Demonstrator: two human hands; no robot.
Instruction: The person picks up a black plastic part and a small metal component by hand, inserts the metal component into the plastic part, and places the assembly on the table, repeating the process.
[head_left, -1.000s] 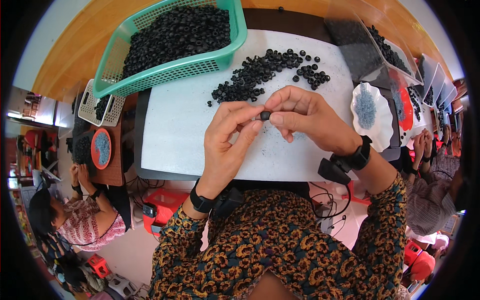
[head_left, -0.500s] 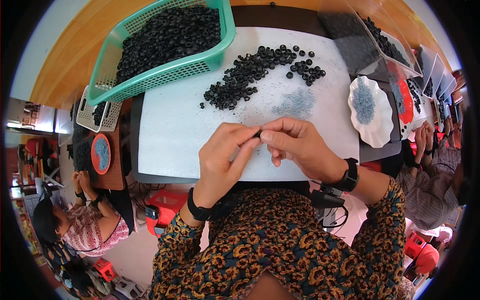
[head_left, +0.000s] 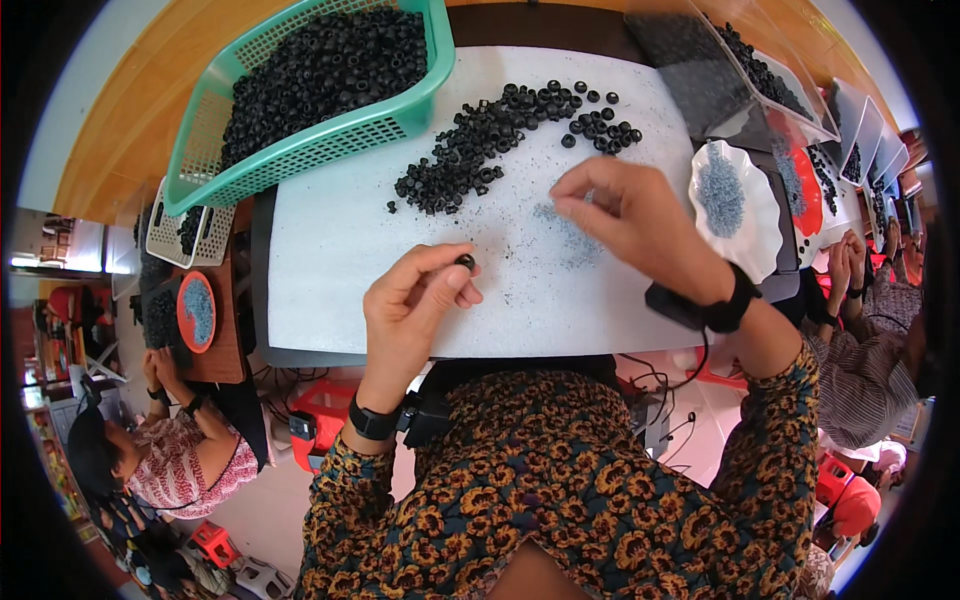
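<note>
Between the thumb and fingertips of my left hand (head_left: 410, 300) is a small black round cap (head_left: 465, 261), tilted with its dark opening showing. My right hand (head_left: 625, 215) hovers over the scatter of tiny grey-blue pieces (head_left: 580, 245) and partly hides it. Its thumb and forefinger are drawn close in a pinch; anything between them is too small to make out. Beyond my hands, a heap of loose black parts (head_left: 455, 160) runs across the white sheet (head_left: 330, 270). Several rounder black caps (head_left: 605, 130) lie at the heap's far right end.
A green basket (head_left: 300, 160) full of black parts stands far left. At right, a white scalloped dish (head_left: 765, 235) holds grey-blue pieces, near a clear plastic box (head_left: 815, 125). Other people sit at both sides, one beside a red plate (head_left: 187, 325) at left.
My hands have parted from around the black part. The left moved slightly left, keeping the cap; the right moved up and right over the grey-blue pieces.
</note>
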